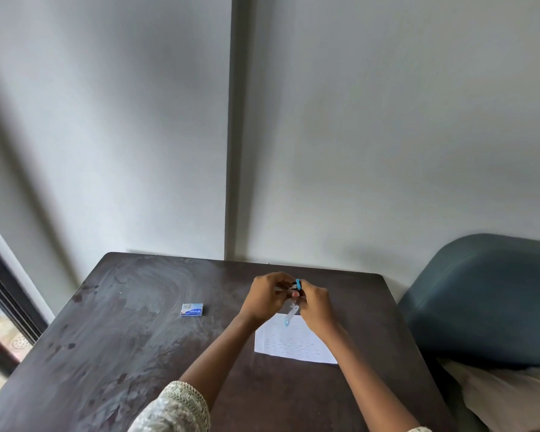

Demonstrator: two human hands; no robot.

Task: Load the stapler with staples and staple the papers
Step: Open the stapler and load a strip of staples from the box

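Blue stapler (293,302) between both hands.

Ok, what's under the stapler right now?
The stapler is held up in both hands, left hand and right hand, opened out. Its lower blue end hangs over the far edge of the paper on the table. The hands hide the paper's far corner.

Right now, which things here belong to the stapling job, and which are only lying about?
For the job:
stapler, held in both hands
staple box
papers

Only lying about:
blue chair
pale cushion
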